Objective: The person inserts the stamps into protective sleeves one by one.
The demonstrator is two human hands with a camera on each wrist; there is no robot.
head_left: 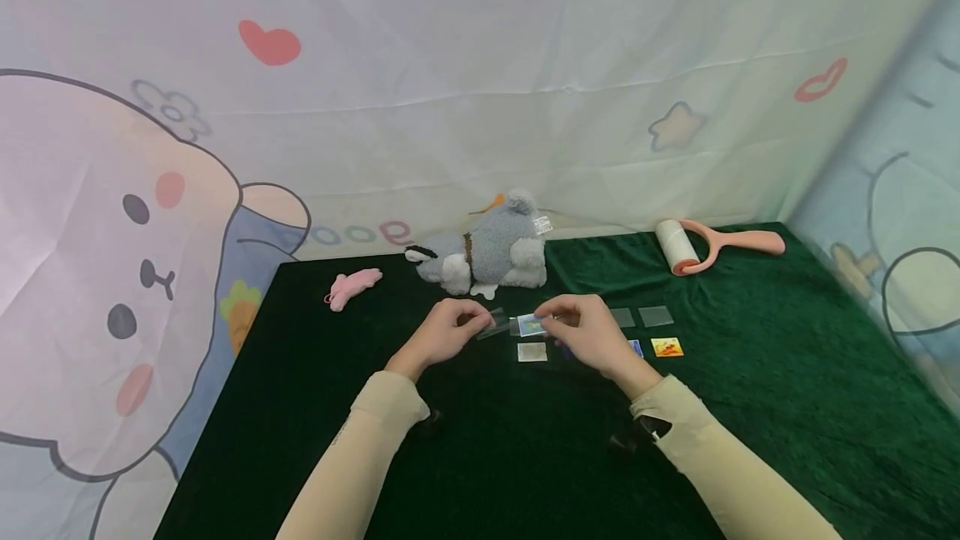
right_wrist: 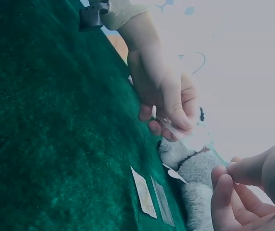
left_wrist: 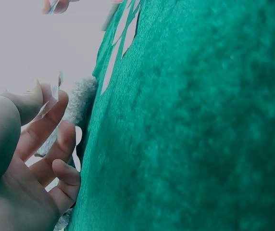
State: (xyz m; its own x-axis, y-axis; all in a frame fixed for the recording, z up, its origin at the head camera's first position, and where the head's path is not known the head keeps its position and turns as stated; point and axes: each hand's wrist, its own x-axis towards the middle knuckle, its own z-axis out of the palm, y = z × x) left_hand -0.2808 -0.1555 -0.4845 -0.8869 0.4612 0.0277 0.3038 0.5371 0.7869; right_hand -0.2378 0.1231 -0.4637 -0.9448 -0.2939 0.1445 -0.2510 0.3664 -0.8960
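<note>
From my station I am watching the left hand (head_left: 446, 330), which is pinching a clear sleeve (head_left: 492, 325) between thumb and finger, with the gap very narrow; its other fingers are curving loosely. The right hand (head_left: 590, 330) is pinching a small card (head_left: 530, 325) with a blue picture, and this card is facing the sleeve from near, above the tabletop (head_left: 510, 457) of green cloth. Closer to the near edge, a pale card (head_left: 532, 352) is lying flat. To the right of the right hand I am seeing 2 flat sleeves (head_left: 656, 316), and an orange card (head_left: 667, 347) is lying on their near-edge side. At the far edge a grey plush toy (head_left: 502, 252) is lying, a pink toy (head_left: 356, 285) is lying near the far left corner, and a lint roller (head_left: 678, 248) is resting near the far right corner.
</note>
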